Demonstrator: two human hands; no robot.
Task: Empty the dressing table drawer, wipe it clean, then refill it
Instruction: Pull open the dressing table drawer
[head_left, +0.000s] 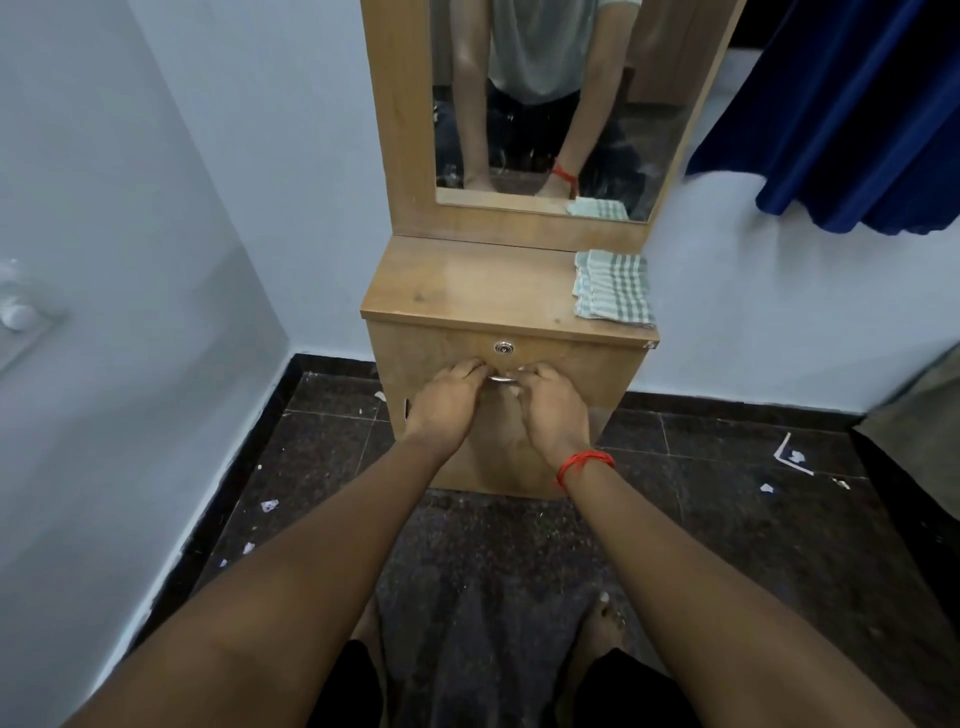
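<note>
Step in hand: we judged it the opening of the drawer (511, 364), which sat shut, directly under the tabletop (467, 283).
Left hand (444, 400): we had its fingers (467, 367) curled over the left end of the metal handle (500, 380), below the tabletop edge.
Right hand (553, 405): its fingers (532, 371) were hooked on the handle's right end; a red thread (584, 462) circled that wrist.
How to do it well: we reckoned an even, straight pull toward us from both ends would keep the drawer from skewing; the round lock (503, 348), just under the tabletop, could have held it shut, which we could not tell.
Cloth (614, 288): it lay folded on the tabletop's right end, ready for wiping.
Counts: one drawer front, one handle, one lock, one cloth, one mirror (550, 104) above the tabletop, two hands.
Contents: hidden.
</note>
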